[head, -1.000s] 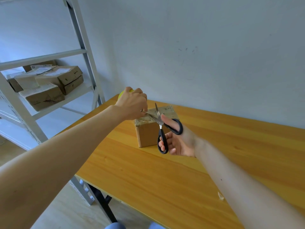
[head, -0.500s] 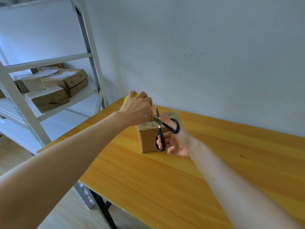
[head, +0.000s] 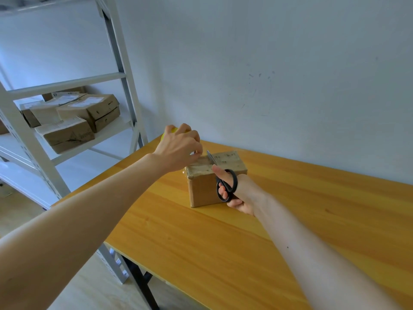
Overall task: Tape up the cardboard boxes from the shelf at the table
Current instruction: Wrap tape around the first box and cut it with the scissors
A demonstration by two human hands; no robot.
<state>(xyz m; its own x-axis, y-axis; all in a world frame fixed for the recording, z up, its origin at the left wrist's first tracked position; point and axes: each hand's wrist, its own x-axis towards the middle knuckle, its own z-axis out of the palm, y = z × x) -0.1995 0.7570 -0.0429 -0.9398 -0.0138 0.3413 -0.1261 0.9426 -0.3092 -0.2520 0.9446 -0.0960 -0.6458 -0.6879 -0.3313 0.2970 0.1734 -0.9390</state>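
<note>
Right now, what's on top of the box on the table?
Tape lies along the brown cardboard box's top, black-handled scissors' blade above it; the left hand hides the tape's end.

The box is brown, scissors black-handled, tape roll yellow, table honey-orange with wood grain.

A plain storeroom or packing room. At the left of the frame, a grey metal shelf rack holds labelled cardboard boxes. A wooden worktop stands against a bare pale wall. Light floor shows at lower left.
</note>
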